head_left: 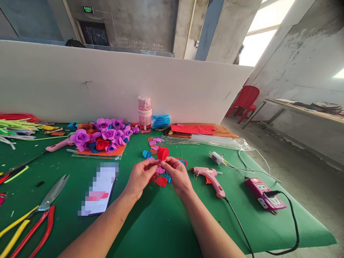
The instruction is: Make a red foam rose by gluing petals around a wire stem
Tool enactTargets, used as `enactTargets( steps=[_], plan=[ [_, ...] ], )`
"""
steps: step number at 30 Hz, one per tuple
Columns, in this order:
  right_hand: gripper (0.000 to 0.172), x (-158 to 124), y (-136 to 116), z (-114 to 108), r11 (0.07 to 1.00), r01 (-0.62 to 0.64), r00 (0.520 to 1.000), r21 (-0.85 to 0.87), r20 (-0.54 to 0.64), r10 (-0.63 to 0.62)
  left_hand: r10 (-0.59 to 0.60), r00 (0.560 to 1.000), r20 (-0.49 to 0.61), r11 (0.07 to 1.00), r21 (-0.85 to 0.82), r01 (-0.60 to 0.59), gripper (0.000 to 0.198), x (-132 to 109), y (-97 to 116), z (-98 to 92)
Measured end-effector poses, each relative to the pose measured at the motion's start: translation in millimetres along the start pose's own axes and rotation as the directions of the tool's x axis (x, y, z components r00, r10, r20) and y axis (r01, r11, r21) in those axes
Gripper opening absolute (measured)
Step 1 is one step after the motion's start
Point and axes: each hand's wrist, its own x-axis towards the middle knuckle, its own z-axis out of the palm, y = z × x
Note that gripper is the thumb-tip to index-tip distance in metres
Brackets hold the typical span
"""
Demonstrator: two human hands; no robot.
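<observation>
Over the middle of the green table, both my hands meet at the base of a red paper petal (162, 154). My left hand (141, 176) pinches its lower end with thumb and forefinger. From the other side, my right hand (176, 175) grips the same base, fingers closed. The petal stands upright and curved above my fingertips. Beneath my hands lie loose cut petals, among them a red one (161, 181) and a blue one (147, 154). Right of my right hand, a pink glue gun (209, 175) lies on its side.
Finished purple paper flowers (109, 134) are heaped at the back left. Scissors (51, 197) and a phone (100, 190) lie to the left. A pink bottle (145, 114) stands by the white partition (120, 79). At right are a purple power strip (264, 195) and cables.
</observation>
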Motion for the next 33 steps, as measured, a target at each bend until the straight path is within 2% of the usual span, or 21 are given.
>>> enactTargets(
  steps=[4, 6, 9, 12, 15, 23, 33],
  plan=[
    [0.025, -0.4, -0.7, 0.0, 1.0, -0.014, 1.0, -0.002, 0.012, 0.014, 0.027, 0.996, -0.084, 0.993, -0.115, -0.037, 0.034, 7.1, 1.1, -8.6],
    [0.027, -2.0, -0.8, 1.2, 0.999, -0.035, 0.998, -0.008, 0.052, 0.035, 0.013, 0.997, -0.075, 0.981, -0.194, -0.027, 0.035, 9.2, 1.8, -10.5],
    [0.03, -4.6, -0.8, 3.4, 0.994, -0.11, 0.987, 0.007, 0.119, 0.108, -0.031, 0.999, -0.006, 0.96, -0.278, 0.028, 0.036, 9.2, 2.3, -10.0],
    [0.032, -6.3, -0.7, 5.2, 0.983, -0.176, 0.974, 0.047, 0.154, 0.167, -0.037, 0.995, 0.09, 0.957, -0.283, 0.061, 0.033, 7.9, 1.6, -9.1],
    [0.033, -6.4, -0.2, 6.2, 0.982, -0.181, 0.973, 0.06, 0.159, 0.17, -0.031, 0.989, 0.143, 0.96, -0.271, 0.069, 0.031, 7.4, 0.5, -9.4],
    [0.033, -4.6, 1.3, 4.8, 0.989, -0.134, 0.985, 0.058, 0.117, 0.127, -0.034, 0.992, 0.12, 0.96, -0.273, 0.066, 0.031, 8.4, 0.1, -10.1],
    [0.028, -5.6, 0.2, 5.0, 0.991, -0.116, 0.986, 0.06, 0.124, 0.108, -0.014, 0.985, 0.169, 0.937, -0.343, 0.072, 0.028, 7.7, -1.3, -9.4]
  ],
)
